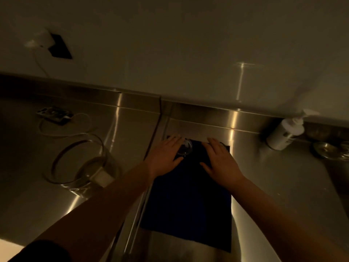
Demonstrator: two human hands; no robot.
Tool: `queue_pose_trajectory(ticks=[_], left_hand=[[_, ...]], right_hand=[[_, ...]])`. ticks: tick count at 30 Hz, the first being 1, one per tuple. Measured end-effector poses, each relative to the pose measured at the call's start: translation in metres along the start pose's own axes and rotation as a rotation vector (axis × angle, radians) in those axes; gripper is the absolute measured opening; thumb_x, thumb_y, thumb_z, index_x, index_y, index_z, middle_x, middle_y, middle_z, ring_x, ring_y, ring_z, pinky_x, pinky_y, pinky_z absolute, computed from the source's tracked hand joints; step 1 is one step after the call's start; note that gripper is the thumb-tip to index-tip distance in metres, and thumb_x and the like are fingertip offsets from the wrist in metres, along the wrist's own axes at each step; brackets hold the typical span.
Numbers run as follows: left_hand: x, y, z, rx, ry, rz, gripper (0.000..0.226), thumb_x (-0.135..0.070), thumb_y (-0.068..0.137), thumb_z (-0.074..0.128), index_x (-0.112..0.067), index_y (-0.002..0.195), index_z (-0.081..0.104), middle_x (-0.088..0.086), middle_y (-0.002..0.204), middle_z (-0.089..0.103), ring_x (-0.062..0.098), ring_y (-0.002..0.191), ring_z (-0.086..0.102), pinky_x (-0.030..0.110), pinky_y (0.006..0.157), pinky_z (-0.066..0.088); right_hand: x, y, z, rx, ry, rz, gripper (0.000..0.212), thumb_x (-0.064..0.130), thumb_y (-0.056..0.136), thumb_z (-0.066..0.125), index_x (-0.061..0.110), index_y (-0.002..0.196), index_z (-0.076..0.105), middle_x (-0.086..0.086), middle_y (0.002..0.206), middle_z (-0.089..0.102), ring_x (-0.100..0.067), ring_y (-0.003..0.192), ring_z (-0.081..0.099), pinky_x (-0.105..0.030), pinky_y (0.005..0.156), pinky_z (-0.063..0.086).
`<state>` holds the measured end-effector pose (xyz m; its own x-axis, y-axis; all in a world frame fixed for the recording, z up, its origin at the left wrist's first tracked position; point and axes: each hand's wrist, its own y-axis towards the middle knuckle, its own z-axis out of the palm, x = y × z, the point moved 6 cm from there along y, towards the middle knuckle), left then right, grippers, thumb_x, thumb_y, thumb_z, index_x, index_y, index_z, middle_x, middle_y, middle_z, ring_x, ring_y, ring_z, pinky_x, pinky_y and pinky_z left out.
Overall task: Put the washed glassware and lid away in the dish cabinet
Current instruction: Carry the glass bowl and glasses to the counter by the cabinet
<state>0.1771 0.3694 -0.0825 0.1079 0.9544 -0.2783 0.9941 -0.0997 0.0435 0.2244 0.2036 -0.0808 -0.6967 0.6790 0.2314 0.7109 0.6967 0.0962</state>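
Steel counter (264, 186), frame centre: blue cloth (188, 201); left hand (164, 157) and right hand (221, 161) flat on it, fingers straight, flanking small glass (184, 147); beaker (85, 165) left.

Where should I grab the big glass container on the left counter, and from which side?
Probably grip the large glass container by its upper wall, fingers over the open rim, coming from above. It stands upright and wide on the steel counter, apart from both hands, so use two hands.

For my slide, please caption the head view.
Both hands rest flat on a dark blue cloth beside a small glass.
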Motion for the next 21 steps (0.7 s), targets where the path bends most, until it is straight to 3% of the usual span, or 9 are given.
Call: queue_pose_trajectory(ticks=[7,10,21], left_hand=[[0.003,0.047,0.042,0.17,0.078,-0.054,0.065,-0.04,0.094,0.045,-0.02,0.148,0.013,0.008,0.155,0.015,0.024,0.141,0.016,0.046,0.111,0.026],[0.005,0.054,0.054,0.216,0.056,-0.088,0.065,-0.039,0.095,0.045,-0.021,0.149,0.012,0.01,0.156,0.012,0.026,0.142,0.011,0.046,0.11,0.028],[0.0,0.047,0.047,0.146,-0.001,-0.102,0.065,-0.035,0.085,0.062,-0.018,0.14,0.032,0.012,0.144,0.029,0.028,0.133,0.024,0.043,0.099,0.04]], right_hand=[[-0.043,0.01,0.015,0.091,0.009,0.067,0.068,0.035,0.09,0.056,0.018,0.147,0.023,-0.014,0.155,0.016,-0.028,0.143,0.011,-0.041,0.115,0.02],[-0.047,0.015,0.019,0.106,0.06,0.095,0.067,0.032,0.091,0.055,0.021,0.148,0.021,-0.011,0.155,0.015,-0.027,0.143,0.01,-0.042,0.109,0.03],[-0.036,0.011,0.015,0.046,0.039,0.144,0.055,0.02,0.086,0.061,0.011,0.136,0.041,-0.013,0.137,0.039,-0.029,0.124,0.034,-0.034,0.086,0.044]])
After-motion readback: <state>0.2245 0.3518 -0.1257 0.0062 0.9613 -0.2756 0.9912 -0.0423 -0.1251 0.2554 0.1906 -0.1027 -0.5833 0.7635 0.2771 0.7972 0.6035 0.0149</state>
